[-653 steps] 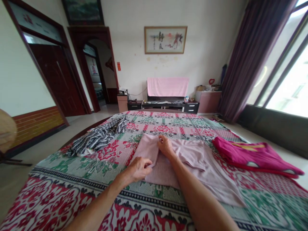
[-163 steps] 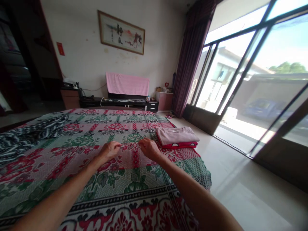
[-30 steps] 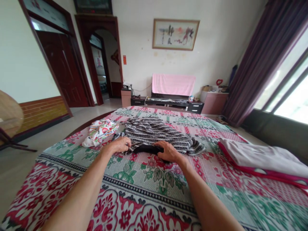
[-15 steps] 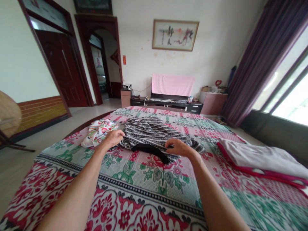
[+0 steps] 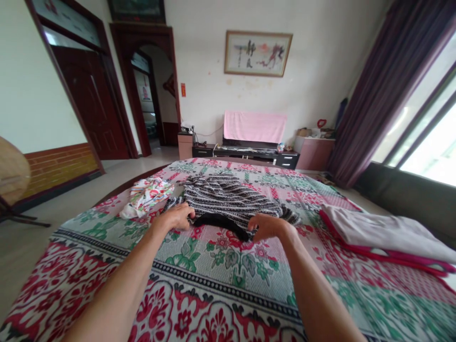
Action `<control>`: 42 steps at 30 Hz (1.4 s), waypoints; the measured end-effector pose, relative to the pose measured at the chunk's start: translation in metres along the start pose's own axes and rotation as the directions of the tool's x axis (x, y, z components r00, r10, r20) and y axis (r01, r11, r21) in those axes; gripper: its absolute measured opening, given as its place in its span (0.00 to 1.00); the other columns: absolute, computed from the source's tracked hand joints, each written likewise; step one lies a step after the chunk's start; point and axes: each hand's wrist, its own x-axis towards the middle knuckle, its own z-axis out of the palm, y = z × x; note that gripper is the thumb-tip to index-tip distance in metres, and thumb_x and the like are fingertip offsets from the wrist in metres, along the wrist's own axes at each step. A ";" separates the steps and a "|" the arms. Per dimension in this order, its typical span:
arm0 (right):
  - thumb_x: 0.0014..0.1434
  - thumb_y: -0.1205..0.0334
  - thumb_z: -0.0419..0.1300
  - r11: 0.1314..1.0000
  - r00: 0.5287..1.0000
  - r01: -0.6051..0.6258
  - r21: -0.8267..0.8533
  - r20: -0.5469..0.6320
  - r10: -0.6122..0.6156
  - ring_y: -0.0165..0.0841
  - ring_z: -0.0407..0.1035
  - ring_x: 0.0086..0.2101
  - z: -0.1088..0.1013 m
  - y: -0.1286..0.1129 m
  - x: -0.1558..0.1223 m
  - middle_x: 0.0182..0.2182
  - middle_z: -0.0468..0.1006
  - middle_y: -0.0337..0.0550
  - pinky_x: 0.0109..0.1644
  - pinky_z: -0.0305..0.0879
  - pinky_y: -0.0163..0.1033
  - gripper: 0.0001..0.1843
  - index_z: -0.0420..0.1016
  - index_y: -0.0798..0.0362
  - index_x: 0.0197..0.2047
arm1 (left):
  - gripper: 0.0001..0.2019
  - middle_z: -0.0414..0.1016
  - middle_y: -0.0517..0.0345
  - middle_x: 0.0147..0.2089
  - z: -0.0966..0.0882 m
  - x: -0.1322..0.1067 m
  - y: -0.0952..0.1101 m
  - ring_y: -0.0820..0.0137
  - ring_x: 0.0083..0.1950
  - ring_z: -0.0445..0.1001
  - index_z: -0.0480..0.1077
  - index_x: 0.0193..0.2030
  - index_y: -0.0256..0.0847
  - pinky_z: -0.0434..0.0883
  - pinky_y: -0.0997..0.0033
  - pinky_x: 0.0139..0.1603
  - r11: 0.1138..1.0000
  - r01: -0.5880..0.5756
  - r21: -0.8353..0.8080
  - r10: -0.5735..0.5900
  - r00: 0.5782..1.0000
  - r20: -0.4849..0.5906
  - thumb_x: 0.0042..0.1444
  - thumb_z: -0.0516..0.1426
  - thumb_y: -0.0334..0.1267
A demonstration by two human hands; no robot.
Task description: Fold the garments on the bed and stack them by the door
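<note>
Shirt with stripes (image 5: pixel 228 197) lies on the flowery cover (image 5: pixel 221 266) past my left hand (image 5: pixel 178 216) and right hand (image 5: pixel 268 226), long side to side; both are equally near, at either end of its black neck (image 5: pixel 219 220); fingers curl; I cannot tell if they pinch.

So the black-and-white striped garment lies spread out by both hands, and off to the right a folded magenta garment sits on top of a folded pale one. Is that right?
Not quite: the stacking is reversed. The head view shows the folded pale garment on top of the folded magenta garment, off to the right. The black-and-white striped garment does lie spread out by the left hand and right hand.
</note>
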 end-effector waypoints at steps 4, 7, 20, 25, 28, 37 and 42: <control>0.38 0.74 0.58 0.999 0.997 0.044 -0.028 -0.064 -0.046 0.27 0.65 0.22 -0.001 -0.002 0.002 0.21 0.76 0.35 0.24 0.55 0.29 0.12 0.79 0.50 0.25 | 0.10 0.75 0.57 0.34 -0.001 0.004 -0.002 0.68 0.37 0.71 0.76 0.29 0.43 0.64 0.73 0.39 0.998 -0.021 -0.067 0.016 0.998 -0.065 0.48 0.52 0.35; 0.42 0.73 0.55 0.997 0.990 0.078 0.012 -0.121 -0.076 0.24 0.60 0.21 -0.005 0.007 0.002 0.17 0.70 0.32 0.24 0.52 0.28 0.10 0.76 0.52 0.22 | 0.10 0.73 0.59 0.29 -0.016 -0.001 -0.002 0.70 0.33 0.70 0.74 0.29 0.41 0.64 0.74 0.36 0.975 -0.047 -0.217 0.032 0.997 -0.070 0.49 0.51 0.37; 0.49 0.69 0.50 0.994 0.914 0.068 0.089 -0.405 -0.026 0.27 0.60 0.25 -0.017 0.020 0.002 0.20 0.69 0.36 0.29 0.54 0.31 0.12 0.73 0.54 0.24 | 0.09 0.76 0.57 0.36 0.004 0.009 -0.004 0.67 0.39 0.71 0.75 0.31 0.42 0.64 0.73 0.40 0.981 -0.099 -0.166 0.090 0.994 -0.063 0.45 0.55 0.39; 0.45 0.70 0.48 0.967 0.943 0.164 0.195 -0.319 -0.095 0.28 0.63 0.27 -0.023 0.029 -0.006 0.24 0.73 0.35 0.31 0.57 0.31 0.17 0.78 0.53 0.30 | 0.10 0.75 0.62 0.31 -0.032 -0.008 0.003 0.70 0.33 0.70 0.74 0.31 0.41 0.62 0.76 0.34 0.912 -0.118 -0.393 0.118 0.993 -0.027 0.45 0.54 0.41; 0.44 0.71 0.48 0.953 0.968 0.147 0.264 -0.234 -0.085 0.28 0.62 0.26 -0.027 0.031 -0.014 0.23 0.72 0.34 0.30 0.57 0.31 0.17 0.78 0.53 0.29 | 0.10 0.73 0.64 0.26 -0.043 -0.017 0.010 0.72 0.29 0.68 0.73 0.31 0.41 0.60 0.76 0.29 0.885 -0.088 -0.458 0.119 0.992 0.039 0.44 0.55 0.41; 0.42 0.71 0.51 0.897 0.989 -0.144 0.419 0.029 0.145 0.28 0.69 0.27 -0.031 0.029 -0.022 0.22 0.76 0.39 0.36 0.66 0.33 0.12 0.76 0.55 0.23 | 0.19 0.79 0.59 0.29 -0.030 -0.014 0.014 0.70 0.34 0.72 0.76 0.39 0.40 0.64 0.76 0.37 0.851 -0.025 -0.524 0.214 0.928 0.304 0.49 0.56 0.51; 0.42 0.71 0.52 0.926 0.994 -0.090 0.367 -0.024 0.106 0.28 0.70 0.28 -0.023 0.024 -0.012 0.23 0.77 0.38 0.35 0.65 0.32 0.12 0.78 0.55 0.25 | 0.16 0.75 0.61 0.22 -0.026 -0.010 0.012 0.72 0.26 0.68 0.75 0.35 0.39 0.60 0.76 0.29 0.891 0.005 -0.453 0.110 0.968 0.226 0.45 0.55 0.47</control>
